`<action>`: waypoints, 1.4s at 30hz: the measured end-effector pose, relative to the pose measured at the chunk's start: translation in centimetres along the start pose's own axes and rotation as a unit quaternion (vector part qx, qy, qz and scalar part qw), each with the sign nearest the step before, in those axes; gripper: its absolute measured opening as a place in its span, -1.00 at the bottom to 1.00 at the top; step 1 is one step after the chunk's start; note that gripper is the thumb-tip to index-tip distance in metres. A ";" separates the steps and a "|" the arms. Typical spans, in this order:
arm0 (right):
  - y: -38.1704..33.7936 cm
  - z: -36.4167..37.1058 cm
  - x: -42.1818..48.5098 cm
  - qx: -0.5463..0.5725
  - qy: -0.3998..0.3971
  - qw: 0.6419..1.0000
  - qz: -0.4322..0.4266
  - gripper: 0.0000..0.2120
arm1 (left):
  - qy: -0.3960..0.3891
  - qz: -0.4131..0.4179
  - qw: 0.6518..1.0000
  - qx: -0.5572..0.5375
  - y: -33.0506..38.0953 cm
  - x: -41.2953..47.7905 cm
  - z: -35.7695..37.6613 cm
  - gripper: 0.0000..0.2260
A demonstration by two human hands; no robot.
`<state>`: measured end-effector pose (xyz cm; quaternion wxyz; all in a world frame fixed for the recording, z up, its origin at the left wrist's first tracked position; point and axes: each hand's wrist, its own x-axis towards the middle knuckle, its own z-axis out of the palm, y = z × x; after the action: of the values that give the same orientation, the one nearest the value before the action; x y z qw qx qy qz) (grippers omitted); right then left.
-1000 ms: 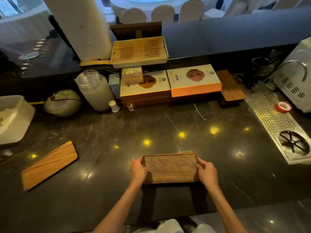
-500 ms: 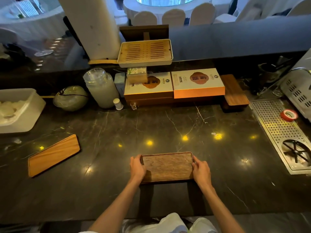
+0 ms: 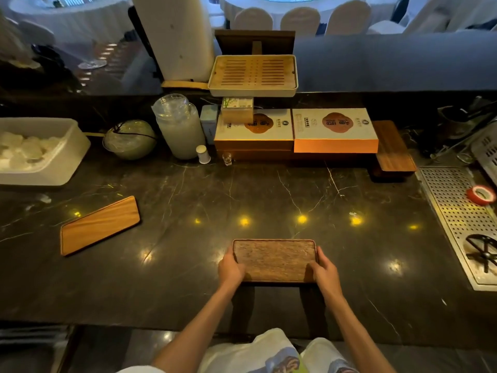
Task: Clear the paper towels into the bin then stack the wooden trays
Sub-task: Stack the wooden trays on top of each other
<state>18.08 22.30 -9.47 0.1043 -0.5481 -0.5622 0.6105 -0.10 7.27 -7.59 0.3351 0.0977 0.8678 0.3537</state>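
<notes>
Dark wooden tray (image 3: pixel 274 261): near-left corner covered by left hand (image 3: pixel 230 269), near-right corner by right hand (image 3: pixel 325 270). Whether a second tray lies beneath it cannot be told; only one rim shows.

White bin (image 3: pixel 67 157): cut off by the left frame edge; its contents are pale, blurred lumps, not identifiable as paper towels.

Perforated metal drain panel (image 3: pixel 451 211): cut off at the right edge, as is the slotted white object (image 3: pixel 486 149) above it.

Brown board (image 3: pixel 392 146): its left part is hidden behind the orange box (image 3: pixel 333 130).

Label print on the small box (image 3: pixel 238 103) is too small to read.

Both forearms leave the frame at the bottom edge.
</notes>
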 end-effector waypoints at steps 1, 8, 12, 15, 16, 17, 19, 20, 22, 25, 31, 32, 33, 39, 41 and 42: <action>-0.2 -0.2 0.1 -0.004 0.000 1.000 0.007 -0.48 | 0.005 -0.007 1.000 -0.002 0.1 0.1 -0.1 -0.60; -0.9 0.4 0.1 -0.081 0.014 0.997 0.011 -0.46 | -0.038 -0.007 0.999 -0.022 -0.3 0.2 -1.1 -0.63; -2.2 1.1 -0.4 -0.147 0.054 0.987 0.034 -0.38 | -0.112 -0.014 0.993 -0.029 -0.4 1.2 -2.4 -0.61; -4.5 3.2 -0.2 -0.296 0.101 0.949 0.033 -0.33 | -0.174 -0.003 0.984 -0.030 -0.6 2.7 -4.6 -0.61; -5.6 4.6 -0.2 -0.364 0.122 0.923 0.009 -0.35 | -0.186 -0.004 0.982 -0.038 -1.0 3.2 -5.7 -0.60; -6.8 6.5 -0.2 -0.425 0.137 0.895 -0.021 -0.39 | -0.190 -0.009 0.981 -0.047 -1.7 3.8 -7.1 -0.56; -9.3 11.7 -0.1 -0.482 0.132 0.862 -0.086 -0.50 | -0.174 -0.029 0.983 -0.057 -3.8 5.4 -11.0 -0.55; -10.4 14.9 0.0 -0.489 0.111 0.857 -0.117 -0.55 | -0.152 -0.034 0.986 -0.061 -5.1 6.4 -13.4 -0.58; -12.3 22.0 -0.2 -0.454 0.036 0.875 -0.163 -0.63 | -0.086 -0.051 0.992 -0.073 -8.0 8.7 -18.9 -0.67; -14.6 31.5 -0.9 -0.417 -0.071 0.892 -0.160 -0.69 | 0.020 -0.098 0.988 -0.116 -11.2 11.3 -27.5 -0.72; -18.6 46.9 -1.7 -0.408 -0.161 0.887 -0.141 -0.63 | 0.169 -0.159 0.964 -0.132 -17.1 15.0 -42.1 -0.73; -19.1 48.5 -1.6 -0.405 -0.161 0.890 -0.134 -0.61 | 0.184 -0.170 0.961 -0.119 -17.8 15.4 -43.5 -0.72; -19.5 49.8 -1.4 -0.400 -0.162 0.893 -0.123 -0.60 | 0.197 -0.186 0.957 -0.100 -18.3 15.8 -44.7 -0.70; -20.1 53.6 0.2 -0.319 -0.208 0.925 -0.011 -0.61 | 0.168 -0.235 0.953 -0.094 -20.3 18.2 -46.1 -0.76; -19.9 53.1 0.7 -0.294 -0.199 0.935 0.024 -0.76 | 0.173 -0.230 0.947 -0.146 -20.2 18.7 -45.8 -0.80; -19.9 52.5 0.9 -0.285 -0.194 0.938 0.034 -0.90 | 0.176 -0.227 0.943 -0.165 -20.1 18.9 -45.5 -0.83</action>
<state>-33.26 -0.20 -6.27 -0.1879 -0.4446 -0.7028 0.5226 -42.62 -24.68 -6.99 0.2603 -0.2228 0.8412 0.4182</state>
